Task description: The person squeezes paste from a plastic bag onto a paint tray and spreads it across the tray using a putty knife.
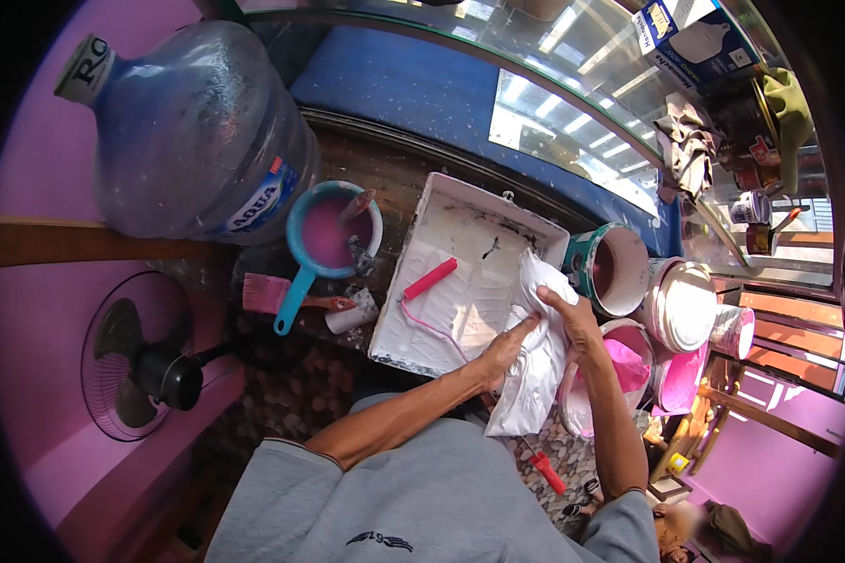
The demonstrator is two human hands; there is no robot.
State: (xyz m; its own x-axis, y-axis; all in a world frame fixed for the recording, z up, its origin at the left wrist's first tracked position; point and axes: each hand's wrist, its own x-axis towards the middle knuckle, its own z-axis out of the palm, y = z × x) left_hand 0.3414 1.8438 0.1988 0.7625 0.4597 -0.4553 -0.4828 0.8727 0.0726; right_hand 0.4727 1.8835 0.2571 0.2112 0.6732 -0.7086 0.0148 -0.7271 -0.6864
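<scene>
Both my hands grip a crumpled white plastic bag (528, 399) over the right edge of a white paint tray (460, 220). My left hand (507, 353) is closed on the bag's left side, while my right hand (575, 317) squeezes it from the upper right. What the bag contains is hidden. A small pink paint roller (430, 279) lies in the tray, its bent wire handle running toward my left hand. Left of the tray, a blue dipper (297, 289) holds pink paint with a brush standing in it. Below it lies a wide pink-stained paintbrush (267, 293).
A green-sided bucket (582, 263), a lidded white bucket (683, 305) and pink-stained tubs stand close right of the tray. A large water jug (192, 131) is at upper left, above a fan (150, 366). A glass case (573, 70) spans the back. A person appears at lower right.
</scene>
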